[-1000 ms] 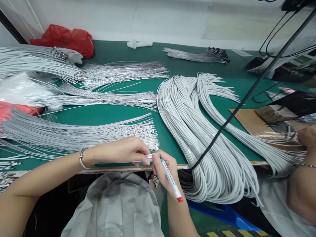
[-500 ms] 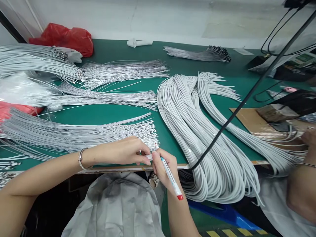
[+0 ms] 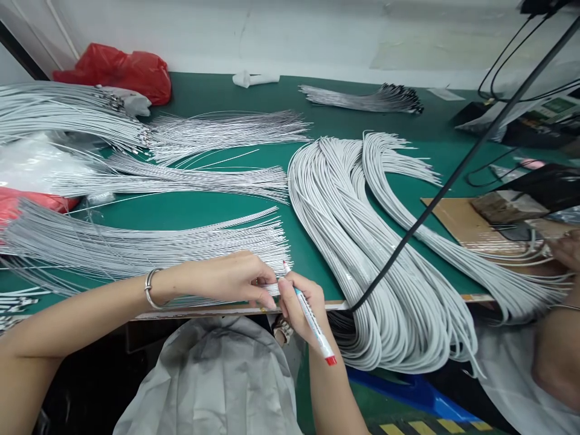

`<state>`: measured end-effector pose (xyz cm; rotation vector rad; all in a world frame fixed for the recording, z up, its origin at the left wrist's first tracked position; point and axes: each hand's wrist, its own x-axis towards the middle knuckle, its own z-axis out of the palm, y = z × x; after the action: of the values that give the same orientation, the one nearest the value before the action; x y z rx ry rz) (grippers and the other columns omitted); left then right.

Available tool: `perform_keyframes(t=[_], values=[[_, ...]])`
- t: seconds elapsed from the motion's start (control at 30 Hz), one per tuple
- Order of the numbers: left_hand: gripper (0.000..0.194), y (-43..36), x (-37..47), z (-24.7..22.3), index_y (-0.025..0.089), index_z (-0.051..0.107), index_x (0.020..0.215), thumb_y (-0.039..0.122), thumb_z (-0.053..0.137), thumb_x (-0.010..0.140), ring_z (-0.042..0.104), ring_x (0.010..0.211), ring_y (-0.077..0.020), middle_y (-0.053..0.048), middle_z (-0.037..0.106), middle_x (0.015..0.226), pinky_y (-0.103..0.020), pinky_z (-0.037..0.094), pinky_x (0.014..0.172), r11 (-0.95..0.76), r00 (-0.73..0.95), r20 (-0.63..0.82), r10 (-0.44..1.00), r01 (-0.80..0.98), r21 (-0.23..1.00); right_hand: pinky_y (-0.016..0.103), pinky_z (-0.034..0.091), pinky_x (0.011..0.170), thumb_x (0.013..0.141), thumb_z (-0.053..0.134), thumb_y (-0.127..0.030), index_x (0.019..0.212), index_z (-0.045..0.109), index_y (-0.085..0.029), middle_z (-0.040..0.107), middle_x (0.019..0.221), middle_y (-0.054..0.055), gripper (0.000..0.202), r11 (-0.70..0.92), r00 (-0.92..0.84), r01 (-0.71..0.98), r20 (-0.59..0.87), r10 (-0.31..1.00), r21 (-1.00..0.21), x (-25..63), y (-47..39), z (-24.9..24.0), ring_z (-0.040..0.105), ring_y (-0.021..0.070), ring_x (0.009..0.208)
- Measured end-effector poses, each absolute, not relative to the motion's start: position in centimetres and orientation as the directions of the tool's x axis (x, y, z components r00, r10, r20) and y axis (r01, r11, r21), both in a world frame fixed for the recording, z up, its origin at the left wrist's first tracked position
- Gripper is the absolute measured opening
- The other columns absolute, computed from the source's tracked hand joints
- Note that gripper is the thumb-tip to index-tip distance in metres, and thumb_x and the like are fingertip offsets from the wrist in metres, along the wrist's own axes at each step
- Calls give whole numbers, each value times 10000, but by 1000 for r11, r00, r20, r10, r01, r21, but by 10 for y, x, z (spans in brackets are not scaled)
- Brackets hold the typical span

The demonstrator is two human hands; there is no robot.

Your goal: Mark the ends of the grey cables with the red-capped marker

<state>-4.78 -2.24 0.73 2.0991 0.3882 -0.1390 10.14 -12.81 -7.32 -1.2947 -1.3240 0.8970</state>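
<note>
A white marker pen (image 3: 312,323) with a red end rests in my right hand (image 3: 301,302), its tip pointing up and away past the fingers. The thumb and forefinger of that hand also pinch at the ends of some thin grey wires (image 3: 272,289) by the table's front edge. From the left, my left hand (image 3: 240,279) closes on the same wires, its fingertips close to my right hand. Just beyond lies a wide bundle of thin grey wires (image 3: 190,244), its cut ends fanned toward the right. The wire tips between my fingers are partly hidden.
Thick bundled white cables (image 3: 362,241) droop over the table edge at right, crossed by a slanting black rod (image 3: 435,205). More wire bundles (image 3: 203,178) lie behind. A red bag (image 3: 127,69) sits at back left. A co-worker's hand (image 3: 564,248) handles cables at far right.
My hands stay nearly in place, with the left thumb and fingers shifting slightly. At far right the co-worker's arm has moved a little to the right.
</note>
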Motion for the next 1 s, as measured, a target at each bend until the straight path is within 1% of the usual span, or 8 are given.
perform_keyframes(t=[0.13,0.33,0.57,0.67,0.73,0.8,0.9,1.0], values=[[233,-25,-46,7,126,661,729,234,545,900,545,555,-89,0,640,619,-168,345,516,-493,929,-244,280,357,793,205,314,405,916,499,-403,561,436,-206,433,384,-62,411,137,135,215,168,976,-967,101,-127,-76,402,76,346],[237,-26,-46,13,104,656,714,120,501,892,604,560,-87,-35,688,646,-142,381,519,-506,945,-249,212,324,800,210,312,410,918,492,-403,590,461,-206,461,388,-61,384,175,57,221,192,980,-959,106,-129,-76,409,79,347],[236,-26,-46,9,119,650,732,195,509,907,647,596,-103,-32,691,658,-141,438,541,-396,929,-297,222,364,843,225,259,384,901,519,-412,555,452,-208,402,381,-66,407,200,123,255,237,964,-946,104,-128,-77,358,74,340],[232,-27,-46,8,125,661,757,206,509,912,653,600,-112,-29,688,653,-152,457,542,-338,919,-300,255,375,863,226,288,379,906,507,-423,548,500,-201,449,376,-52,422,178,178,221,219,959,-959,101,-129,-78,386,82,330],[248,-25,-47,8,125,652,757,249,513,921,663,616,-123,-34,683,655,-165,487,555,-250,911,-321,259,385,888,231,348,401,929,467,-418,665,628,-186,518,399,-39,386,167,302,196,221,927,-966,99,-131,-80,445,99,345],[276,-23,-48,9,122,634,733,299,532,919,664,621,-127,-37,675,657,-177,511,561,-178,903,-339,262,391,903,246,423,452,946,441,-381,928,708,-176,583,447,-32,337,198,427,211,273,862,-957,97,-136,-84,507,117,381],[290,-19,-48,10,117,632,732,327,551,914,663,633,-123,-43,678,689,-190,541,582,-115,908,-336,249,373,921,278,503,549,940,464,-284,1225,632,-203,651,533,-27,341,292,400,310,403,823,-905,94,-142,-90,562,130,442],[280,-18,-48,12,111,648,746,311,547,915,659,636,-122,-50,686,711,-203,557,600,-88,908,-344,239,374,923,267,505,535,929,469,-217,1282,596,-211,658,547,-25,375,349,349,351,468,812,-869,88,-144,-94,558,127,445]])
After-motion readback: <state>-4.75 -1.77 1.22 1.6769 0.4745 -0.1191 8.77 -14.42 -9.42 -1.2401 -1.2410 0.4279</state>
